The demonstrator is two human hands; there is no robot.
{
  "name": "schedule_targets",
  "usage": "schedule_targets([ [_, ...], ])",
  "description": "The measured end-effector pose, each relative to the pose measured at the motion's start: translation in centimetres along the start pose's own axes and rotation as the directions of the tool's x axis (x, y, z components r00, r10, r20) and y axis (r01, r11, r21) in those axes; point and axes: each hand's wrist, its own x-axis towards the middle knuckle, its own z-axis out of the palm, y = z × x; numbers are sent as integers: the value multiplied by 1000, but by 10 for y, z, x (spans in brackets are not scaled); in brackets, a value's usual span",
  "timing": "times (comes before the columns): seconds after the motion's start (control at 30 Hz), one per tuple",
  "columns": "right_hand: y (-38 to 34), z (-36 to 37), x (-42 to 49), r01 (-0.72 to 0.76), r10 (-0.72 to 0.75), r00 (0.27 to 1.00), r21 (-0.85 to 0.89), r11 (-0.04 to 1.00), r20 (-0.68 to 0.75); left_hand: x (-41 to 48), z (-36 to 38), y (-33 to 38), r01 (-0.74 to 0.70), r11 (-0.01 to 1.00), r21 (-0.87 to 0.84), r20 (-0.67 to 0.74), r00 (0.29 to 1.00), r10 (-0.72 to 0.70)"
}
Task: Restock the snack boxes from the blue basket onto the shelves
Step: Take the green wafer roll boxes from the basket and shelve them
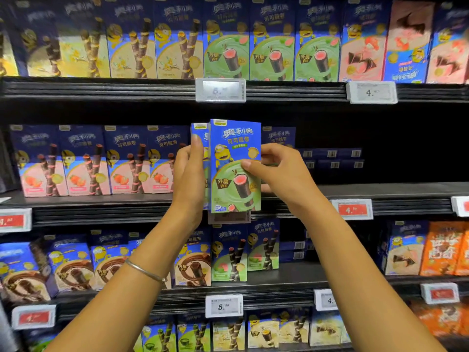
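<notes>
A person stands facing the shelving with both arms raised, holding a green snack box [234, 148] upright in front of the middle shelf [380, 191]. The right hand [276, 171] pinches the box's right edge, thumb pressed on the printed front and fingers curled behind. The left hand [189, 174] is clasped round the left side, its thumb pointing up along a second box [199, 130] of which only a narrow strip shows, tucked just behind and left of the green one. A thin bracelet [144, 270] sits on the left forearm, well below the box.

Left of the held box, a row of pink strawberry boxes [88, 161] stands on the same shelf. Right of it, the shelf is dark, with a few flat boxes [332, 158] lying barcode-out near the back. Directly above, a white price tag [220, 89] hangs on the upper shelf edge, and above that stand matching green boxes [271, 47]. Below and to the right, a red price tag [351, 209] is clipped to the middle shelf's edge.
</notes>
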Motion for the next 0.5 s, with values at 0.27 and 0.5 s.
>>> schedule_targets([
  [0.27, 13, -22, 14, -7, 13, 986, 39, 999, -166, 17, -28, -1, -53, 995, 90, -178, 982, 69],
  [0.5, 37, -16, 37, -32, -3, 950, -106, 994, -313, 24, -44, 2, -86, 995, 56, -198, 976, 95],
])
